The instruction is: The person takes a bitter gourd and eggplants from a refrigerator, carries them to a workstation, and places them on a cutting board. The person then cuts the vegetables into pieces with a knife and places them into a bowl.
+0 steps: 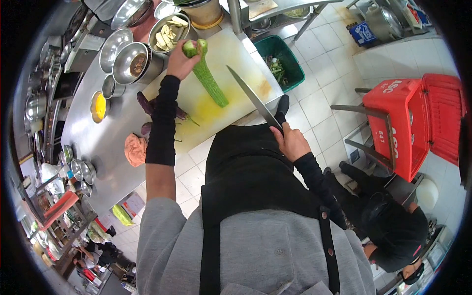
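My left hand [182,62] is closed around the upper end of a long green gourd [210,83]. The gourd's pale cut ends show by my fingers, and its lower end lies on the white cutting board [241,54]. In my right hand [293,142] is a kitchen knife [253,98], gripped by its handle. The blade points up and left over the board's near edge, apart from the gourd. Several purple eggplants [144,103] lie beside the board, partly hidden behind my left forearm.
Metal bowls hold pale cut pieces [169,35] and yellow liquid [100,105]. An orange cloth [135,150] lies on the steel table [110,147]. A green bin [295,64] with scraps stands beyond the board. Right are a red cooler [393,123] and another person [393,231].
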Tool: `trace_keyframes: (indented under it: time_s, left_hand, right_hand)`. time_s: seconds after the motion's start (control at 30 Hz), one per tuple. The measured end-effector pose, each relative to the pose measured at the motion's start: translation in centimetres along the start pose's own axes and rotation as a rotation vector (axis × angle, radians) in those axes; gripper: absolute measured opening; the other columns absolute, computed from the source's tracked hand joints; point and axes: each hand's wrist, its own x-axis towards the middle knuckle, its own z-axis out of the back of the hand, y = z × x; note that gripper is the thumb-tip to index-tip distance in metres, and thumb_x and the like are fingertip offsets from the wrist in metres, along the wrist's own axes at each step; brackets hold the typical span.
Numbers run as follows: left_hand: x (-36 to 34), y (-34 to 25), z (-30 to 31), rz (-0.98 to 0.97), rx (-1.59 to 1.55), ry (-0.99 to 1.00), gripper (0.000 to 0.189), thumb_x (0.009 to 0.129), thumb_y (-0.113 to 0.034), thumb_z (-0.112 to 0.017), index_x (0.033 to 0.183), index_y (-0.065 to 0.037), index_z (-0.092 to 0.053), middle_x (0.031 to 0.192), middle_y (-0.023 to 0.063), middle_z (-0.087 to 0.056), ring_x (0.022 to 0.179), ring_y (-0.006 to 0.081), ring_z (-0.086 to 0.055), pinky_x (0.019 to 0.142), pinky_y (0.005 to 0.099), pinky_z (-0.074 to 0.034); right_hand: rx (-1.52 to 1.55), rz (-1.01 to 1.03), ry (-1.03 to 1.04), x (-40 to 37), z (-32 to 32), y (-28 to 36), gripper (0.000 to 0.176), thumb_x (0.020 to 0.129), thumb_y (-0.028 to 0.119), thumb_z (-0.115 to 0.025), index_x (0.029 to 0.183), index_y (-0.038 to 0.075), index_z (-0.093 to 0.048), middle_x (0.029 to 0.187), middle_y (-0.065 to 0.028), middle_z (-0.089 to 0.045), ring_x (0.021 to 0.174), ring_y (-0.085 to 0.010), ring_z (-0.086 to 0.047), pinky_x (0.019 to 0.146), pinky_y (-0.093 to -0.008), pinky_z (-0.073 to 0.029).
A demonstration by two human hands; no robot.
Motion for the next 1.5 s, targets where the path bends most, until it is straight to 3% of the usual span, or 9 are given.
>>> trace_keyframes:
  time_s: [0.3,0.7,0.9,1.0,1.13,1.23,1.3,1.37,1.5]
  left_hand:
    - [-4.8,-5.1,1.4,-0.323,-0.138,-0.325,0.046,0.077,0.002,-0.074,0.116,-0.005,-0.052,0.106,0.0087,-0.060,0.102,0.0224,-0.061,0.099,0.0346,-0.047]
    - [-8.2,-7.3,2.0,-0.343,-0.097,-0.252,0.042,0.074,0.009,-0.071,0.112,-0.005,-0.061,0.119,0.0119,-0.062,0.115,0.0284,-0.061,0.103,0.0370,-0.046]
    - [-8.9,-9.5,1.2,-0.385,-0.151,-0.206,0.038,0.074,0.009,-0.071,0.108,-0.006,-0.062,0.132,0.0140,-0.064,0.117,0.0302,-0.060,0.104,0.0380,-0.044]
    - [-9.2,-10.4,0.9,-0.349,-0.150,-0.128,0.037,0.074,0.010,-0.070,0.106,-0.007,-0.062,0.129,0.0121,-0.069,0.114,0.0286,-0.061,0.104,0.0378,-0.042]
    - [-9.2,-12.2,0.8,-0.481,-0.082,-0.087,0.035,0.075,0.011,-0.069,0.104,-0.008,-0.063,0.120,0.0085,-0.073,0.109,0.0264,-0.063,0.102,0.0373,-0.041]
    - [-9.7,-14.1,-0.1,-0.547,-0.031,-0.033,0.032,0.075,0.010,-0.069,0.101,-0.008,-0.064,0.121,0.0083,-0.072,0.107,0.0267,-0.064,0.100,0.0375,-0.040]
    - [-10.0,-15.2,-0.8,-0.568,-0.020,-0.001,0.030,0.076,0.009,-0.070,0.100,-0.008,-0.064,0.120,0.0085,-0.072,0.106,0.0274,-0.064,0.100,0.0379,-0.040]
    - [-9.8,-15.5,-1.0,-0.578,0.016,0.006,0.029,0.076,0.008,-0.070,0.099,-0.008,-0.064,0.120,0.0084,-0.072,0.106,0.0279,-0.064,0.100,0.0379,-0.041]
    - [-9.5,-15.4,-1.2,-0.558,0.027,-0.001,0.027,0.078,0.007,-0.072,0.099,-0.008,-0.065,0.120,0.0077,-0.073,0.107,0.0279,-0.064,0.099,0.0380,-0.041]
  right_hand:
    - [-0.135,0.079,-0.004,-0.7,1.5,4.2,0.044,0.106,0.043,-0.054,0.093,0.001,-0.053,0.063,-0.0228,-0.066,0.059,-0.0432,-0.069,0.054,-0.0522,-0.056]
    - [-0.197,0.150,-0.034,0.5,1.6,5.8,0.042,0.106,0.041,-0.055,0.090,0.002,-0.053,0.064,-0.0184,-0.067,0.058,-0.0388,-0.069,0.052,-0.0483,-0.056]
    - [-0.276,0.118,-0.055,0.2,2.6,7.3,0.043,0.106,0.042,-0.053,0.089,0.003,-0.053,0.066,-0.0181,-0.069,0.058,-0.0357,-0.071,0.051,-0.0454,-0.057]
    - [-0.297,0.077,-0.080,-0.4,3.2,8.2,0.042,0.105,0.043,-0.055,0.090,0.004,-0.051,0.065,-0.0168,-0.067,0.057,-0.0351,-0.070,0.050,-0.0448,-0.057]
    - [-0.185,0.015,-0.088,-0.5,5.7,10.6,0.037,0.104,0.039,-0.057,0.091,0.004,-0.052,0.065,-0.0150,-0.066,0.059,-0.0327,-0.071,0.051,-0.0427,-0.057]
    - [-0.257,0.147,-0.109,1.2,4.5,11.1,0.033,0.103,0.033,-0.058,0.092,0.003,-0.055,0.068,-0.0163,-0.068,0.061,-0.0321,-0.072,0.054,-0.0420,-0.058]
    - [-0.082,0.075,-0.068,3.3,4.0,11.9,0.028,0.103,0.028,-0.056,0.094,0.001,-0.056,0.071,-0.0180,-0.070,0.066,-0.0349,-0.073,0.061,-0.0438,-0.059]
    - [-0.038,0.132,-0.138,6.0,0.1,10.6,0.030,0.104,0.028,-0.053,0.095,-0.001,-0.056,0.072,-0.0205,-0.071,0.068,-0.0362,-0.073,0.062,-0.0469,-0.059]
    - [-0.050,0.095,-0.002,8.2,-1.7,9.6,0.032,0.105,0.029,-0.051,0.097,-0.002,-0.055,0.076,-0.0220,-0.072,0.072,-0.0385,-0.075,0.063,-0.0483,-0.060]
